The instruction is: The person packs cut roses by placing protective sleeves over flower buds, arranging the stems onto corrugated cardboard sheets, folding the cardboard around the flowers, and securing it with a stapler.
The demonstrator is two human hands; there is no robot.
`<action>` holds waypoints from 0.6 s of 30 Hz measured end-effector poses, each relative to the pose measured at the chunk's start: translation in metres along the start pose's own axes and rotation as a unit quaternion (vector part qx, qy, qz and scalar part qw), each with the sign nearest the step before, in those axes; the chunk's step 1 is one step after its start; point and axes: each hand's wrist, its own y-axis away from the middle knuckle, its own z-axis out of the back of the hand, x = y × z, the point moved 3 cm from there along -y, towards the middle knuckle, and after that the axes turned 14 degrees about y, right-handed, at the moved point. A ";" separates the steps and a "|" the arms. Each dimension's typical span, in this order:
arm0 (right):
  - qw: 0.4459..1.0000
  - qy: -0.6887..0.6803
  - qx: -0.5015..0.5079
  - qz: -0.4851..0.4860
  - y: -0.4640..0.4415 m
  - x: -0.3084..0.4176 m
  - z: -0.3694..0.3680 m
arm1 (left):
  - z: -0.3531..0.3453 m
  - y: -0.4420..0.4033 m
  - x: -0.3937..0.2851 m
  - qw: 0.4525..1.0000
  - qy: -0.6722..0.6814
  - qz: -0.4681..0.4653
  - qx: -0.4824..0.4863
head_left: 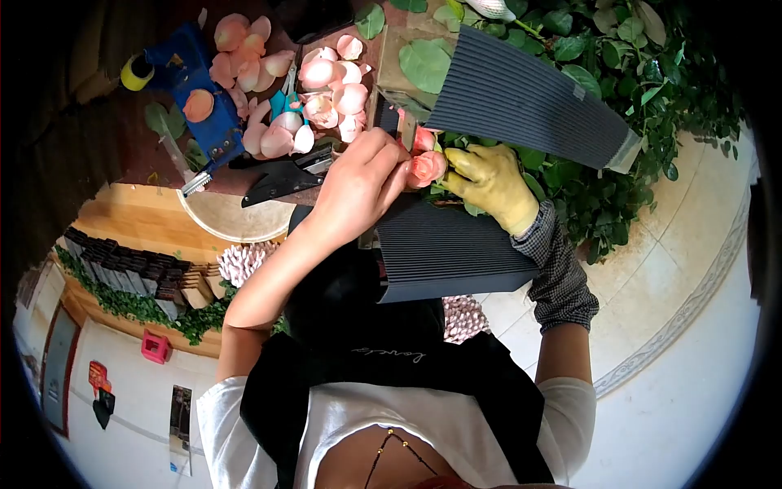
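A peach-pink rose [428,168] lies between my hands, its head facing left. My bare left hand [366,178] pinches at the edge of its petals; the fingertips are partly hidden. My right hand [491,181], in a yellow glove, curls round the rose just behind the bloom, among green leaves. Another pink rose head [423,140] sits right above it. Dark corrugated cardboard [456,248] lies below my hands, and a second corrugated piece [529,94] slants above them.
Loose pink petals [277,138] are piled on the table at upper left, around turquoise-handled scissors [281,102]. A blue tool [199,98], a black stapler-like tool [285,181] and a box cutter [197,182] lie nearby. Leafy rose stems [603,191] fill the right side.
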 end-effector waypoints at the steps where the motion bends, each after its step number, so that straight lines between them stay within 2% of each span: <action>1: 1.000 0.006 -0.008 0.012 -0.001 0.000 0.000 | 0.001 -0.001 0.002 1.000 0.000 0.001 -0.001; 3: 0.999 0.010 -0.022 0.038 -0.002 0.000 0.001 | 0.005 -0.002 0.003 1.000 0.014 -0.002 -0.016; 5: 0.997 0.014 -0.037 0.066 -0.003 0.003 0.005 | 0.013 0.000 0.006 0.993 0.037 0.094 -0.063; 7: 0.995 -0.053 0.061 -0.063 -0.004 0.000 0.005 | 0.011 0.005 0.013 0.978 0.116 0.158 -0.072; 9: 0.990 -0.066 0.091 -0.080 -0.008 0.004 0.012 | 0.004 0.013 0.015 0.955 0.186 0.228 -0.043; 11: 0.985 -0.072 0.124 -0.097 -0.011 0.006 0.018 | 0.002 0.019 0.016 0.958 0.167 0.231 -0.031; 13: 0.971 -0.130 0.149 -0.135 -0.014 0.006 0.022 | 0.001 0.026 0.018 0.965 0.092 0.243 -0.033; 15: 0.971 -0.143 0.146 -0.126 -0.015 0.006 0.021 | -0.003 0.029 0.011 0.953 0.178 0.243 -0.014; 17: 0.984 -0.037 0.151 -0.081 -0.014 0.007 0.013 | -0.011 0.032 0.012 0.955 0.193 0.224 -0.002; 18: 0.988 0.016 0.142 -0.053 -0.016 0.014 0.015 | -0.007 0.032 0.010 0.964 0.122 0.237 0.016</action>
